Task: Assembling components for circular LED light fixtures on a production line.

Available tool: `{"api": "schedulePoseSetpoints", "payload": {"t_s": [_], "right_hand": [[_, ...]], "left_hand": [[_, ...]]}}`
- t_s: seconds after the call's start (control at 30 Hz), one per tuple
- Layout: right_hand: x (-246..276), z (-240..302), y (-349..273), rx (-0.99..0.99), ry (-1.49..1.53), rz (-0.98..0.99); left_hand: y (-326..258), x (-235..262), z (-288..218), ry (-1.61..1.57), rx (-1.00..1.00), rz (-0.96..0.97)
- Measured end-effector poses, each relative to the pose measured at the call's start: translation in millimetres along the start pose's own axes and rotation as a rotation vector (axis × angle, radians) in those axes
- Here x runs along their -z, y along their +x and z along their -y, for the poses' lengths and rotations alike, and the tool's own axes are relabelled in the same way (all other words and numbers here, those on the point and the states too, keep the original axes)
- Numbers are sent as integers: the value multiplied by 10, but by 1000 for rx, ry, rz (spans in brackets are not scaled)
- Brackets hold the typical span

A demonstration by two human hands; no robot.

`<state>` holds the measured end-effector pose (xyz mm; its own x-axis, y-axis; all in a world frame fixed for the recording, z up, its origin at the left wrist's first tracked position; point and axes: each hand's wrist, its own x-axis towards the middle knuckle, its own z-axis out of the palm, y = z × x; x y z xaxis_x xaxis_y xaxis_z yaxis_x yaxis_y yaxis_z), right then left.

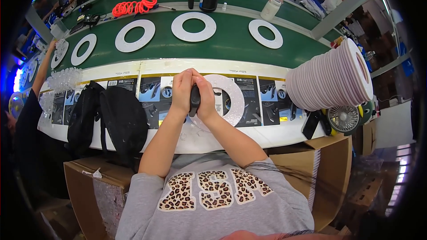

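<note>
My left hand (181, 92) and my right hand (205, 97) are pressed together in front of me, fingers closed around a black tool (195, 99). Its dark, rounded end shows between my wrists; the rest is covered by my hands, so its kind cannot be made out. Under and just right of my hands, a flat white speckled ring (235, 100) lies on the white work surface (262, 137). Printed dark sheets (247, 115) are spread beneath the ring.
Several white rings (194, 38) lie along the green belt (164, 53). A tall stack of rings (327, 80), a small fan (343, 118) and a phone (310, 126) are at right. Left are a black bag (122, 118), clear bubbly plastic (64, 79) and a co-worker's arm (43, 69).
</note>
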<state>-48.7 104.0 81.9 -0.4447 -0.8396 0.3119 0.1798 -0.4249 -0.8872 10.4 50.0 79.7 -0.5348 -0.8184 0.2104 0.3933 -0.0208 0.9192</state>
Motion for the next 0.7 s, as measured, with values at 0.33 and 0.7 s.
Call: {"api": "schedulePoseSetpoints", "payload": {"t_s": [0.33, 0.7], "right_hand": [[95, -103, 20, -18, -17, 39], [-12, -86, 224, -24, 87, -12]], "left_hand": [[29, -17, 23, -22, -8, -25], [238, 44, 58, -70, 20, -48]]}}
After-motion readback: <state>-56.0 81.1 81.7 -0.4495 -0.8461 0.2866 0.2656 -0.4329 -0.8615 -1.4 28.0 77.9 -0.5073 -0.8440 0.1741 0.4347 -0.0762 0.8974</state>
